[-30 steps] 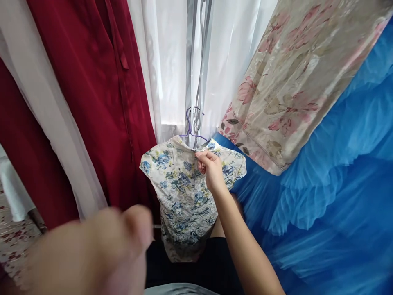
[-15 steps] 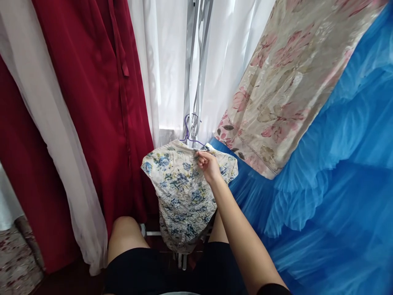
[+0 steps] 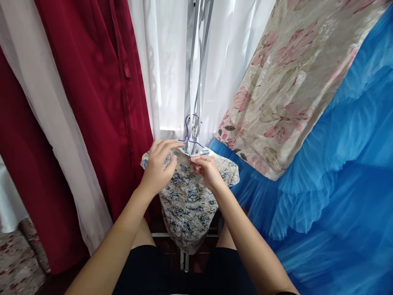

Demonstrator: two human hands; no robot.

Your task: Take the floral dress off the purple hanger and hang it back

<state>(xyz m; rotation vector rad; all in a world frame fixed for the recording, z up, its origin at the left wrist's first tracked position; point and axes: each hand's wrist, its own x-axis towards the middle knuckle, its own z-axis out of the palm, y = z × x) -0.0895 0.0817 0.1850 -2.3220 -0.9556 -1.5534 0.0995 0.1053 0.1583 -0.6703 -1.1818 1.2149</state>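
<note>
A white short-sleeved top (image 3: pixel 192 205) with blue flowers hangs in front of me on a purple hanger (image 3: pixel 187 130). My right hand (image 3: pixel 207 168) pinches the middle of its neckline between thumb and fingers. Any small part inside that pinch is too hidden to make out. Over the top's left shoulder is my left hand (image 3: pixel 159 166), its fingers stretched towards the neckline and the thumb held apart. Nothing shows in that hand, and whether it touches the cloth I cannot tell.
A metal stand pole (image 3: pixel 192 82) rises behind the hanger, before white curtains (image 3: pixel 168 69). Dark red cloth (image 3: pixel 95 102) and a pale drape (image 3: pixel 61 119) hang on the left. A pink-flowered cloth (image 3: pixel 276 94) and blue tulle (image 3: pixel 337 196) hang on the right.
My left hand has come into view and reached up to the top's neckline. My right hand keeps its pinch, slightly lower, with the neckline pulled down a little.
</note>
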